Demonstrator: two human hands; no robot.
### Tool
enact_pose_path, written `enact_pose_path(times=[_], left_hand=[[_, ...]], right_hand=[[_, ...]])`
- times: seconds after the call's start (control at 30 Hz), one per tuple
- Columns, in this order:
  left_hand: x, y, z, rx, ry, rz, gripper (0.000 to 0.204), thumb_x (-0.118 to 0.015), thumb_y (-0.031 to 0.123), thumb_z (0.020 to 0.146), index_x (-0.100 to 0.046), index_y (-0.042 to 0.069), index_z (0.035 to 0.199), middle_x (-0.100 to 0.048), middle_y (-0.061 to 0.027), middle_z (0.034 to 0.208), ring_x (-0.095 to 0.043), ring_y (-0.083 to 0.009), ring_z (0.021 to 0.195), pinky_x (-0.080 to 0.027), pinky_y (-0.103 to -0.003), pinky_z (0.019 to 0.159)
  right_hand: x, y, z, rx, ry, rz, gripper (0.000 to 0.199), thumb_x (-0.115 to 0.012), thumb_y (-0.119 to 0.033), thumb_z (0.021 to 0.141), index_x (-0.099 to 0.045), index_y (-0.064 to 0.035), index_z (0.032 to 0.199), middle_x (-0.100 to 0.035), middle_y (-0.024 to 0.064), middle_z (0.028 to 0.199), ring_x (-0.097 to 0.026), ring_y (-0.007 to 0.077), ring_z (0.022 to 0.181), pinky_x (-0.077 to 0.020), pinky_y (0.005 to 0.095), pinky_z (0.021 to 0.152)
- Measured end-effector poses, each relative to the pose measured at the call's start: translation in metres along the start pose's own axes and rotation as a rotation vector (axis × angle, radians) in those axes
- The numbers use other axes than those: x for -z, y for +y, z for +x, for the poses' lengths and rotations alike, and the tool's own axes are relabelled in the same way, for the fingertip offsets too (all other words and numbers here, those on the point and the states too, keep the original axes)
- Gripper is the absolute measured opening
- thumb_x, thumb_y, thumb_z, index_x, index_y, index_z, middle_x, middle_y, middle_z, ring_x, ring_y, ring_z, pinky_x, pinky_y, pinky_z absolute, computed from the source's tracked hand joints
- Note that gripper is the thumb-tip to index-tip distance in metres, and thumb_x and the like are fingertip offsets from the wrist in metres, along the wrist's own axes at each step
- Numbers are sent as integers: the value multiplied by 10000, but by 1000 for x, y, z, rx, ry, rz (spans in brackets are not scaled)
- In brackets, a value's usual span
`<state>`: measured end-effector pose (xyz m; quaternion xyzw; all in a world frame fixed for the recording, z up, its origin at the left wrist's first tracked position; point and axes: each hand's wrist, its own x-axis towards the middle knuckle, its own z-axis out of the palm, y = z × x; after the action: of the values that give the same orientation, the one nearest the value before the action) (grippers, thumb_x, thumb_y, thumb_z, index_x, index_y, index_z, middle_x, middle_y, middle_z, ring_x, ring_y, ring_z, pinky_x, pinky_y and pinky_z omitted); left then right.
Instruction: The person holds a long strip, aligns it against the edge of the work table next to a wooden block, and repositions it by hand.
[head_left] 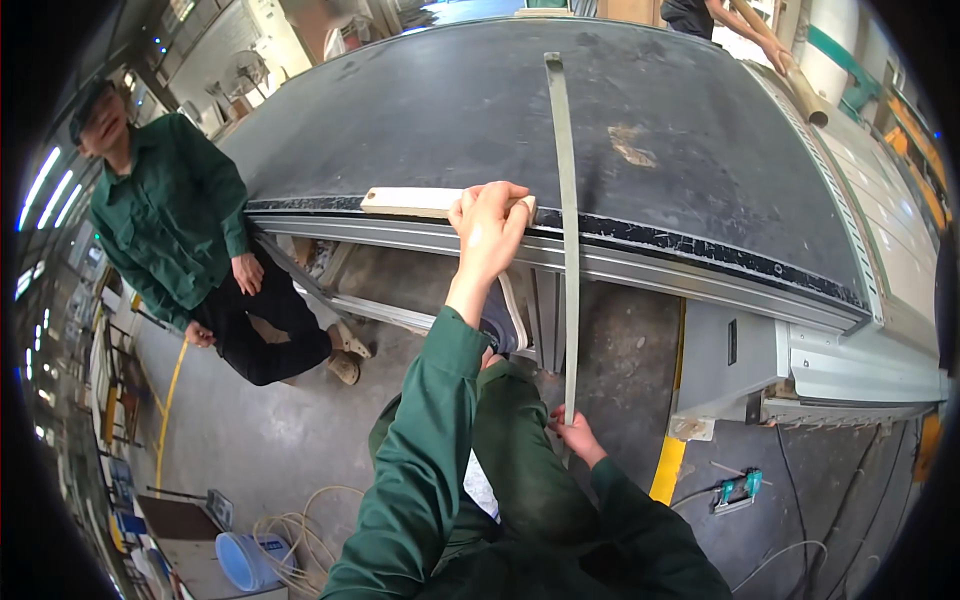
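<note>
My left hand is closed over the right end of a pale, flat wooden bar lying along the near edge of the black-topped table. The bar has a small hole at its left end. A long, narrow grey-green strip runs across the tabletop and over the near edge, then down in front of me. My right hand pinches its lower end, below table height. Just to the right of my left hand, the strip passes without touching the fingers.
A person in a green shirt stands at the left. Another person's hand holds a brown tube at the far right. A teal tool and hoses lie on the floor; a blue bucket stands lower left.
</note>
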<state>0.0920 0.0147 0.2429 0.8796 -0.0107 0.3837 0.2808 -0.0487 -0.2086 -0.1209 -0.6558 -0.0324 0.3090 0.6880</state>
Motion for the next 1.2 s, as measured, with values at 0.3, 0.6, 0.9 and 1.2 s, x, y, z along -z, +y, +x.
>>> enact_pose_path(times=[0.3, 0.6, 0.9, 1.2], left_hand=[[8, -8, -5, -57, -88, -13, 224, -470, 178, 879, -628, 133, 1031, -610, -1, 1035, -458, -179, 1064, -209, -366, 958], [9, -11, -8, -71, -96, 10, 200, -458, 167, 893, -559, 120, 1059, -583, 0, 1063, -445, -188, 1087, -202, -368, 978], [6, -10, -10, -99, -37, -16, 164, -490, 144, 855, -557, 119, 1002, -584, -30, 998, -446, -215, 1095, -232, -390, 956], [8, -5, -12, -99, -31, -41, 278, -577, 176, 748, -538, 104, 1013, -566, -49, 1028, -434, -236, 1120, -225, -397, 971]], right_hand=[[-2, 0, 0, 10, 1, 7, 243, -688, -95, 733, -540, -91, 926, -524, -17, 711, -498, 87, 619, -429, 254, 552], [-1, 5, 2, 31, -1, -6, 245, -684, -95, 731, -541, -100, 929, -530, -20, 712, -499, 85, 610, -422, 252, 542], [-1, 0, 0, -23, -9, 3, 237, -674, -35, 731, -535, -101, 911, -524, -21, 729, -509, 90, 647, -429, 248, 558], [-1, 0, 1, -28, -6, 12, 236, -678, -48, 733, -537, -97, 916, -540, -21, 746, -514, 88, 653, -428, 248, 562]])
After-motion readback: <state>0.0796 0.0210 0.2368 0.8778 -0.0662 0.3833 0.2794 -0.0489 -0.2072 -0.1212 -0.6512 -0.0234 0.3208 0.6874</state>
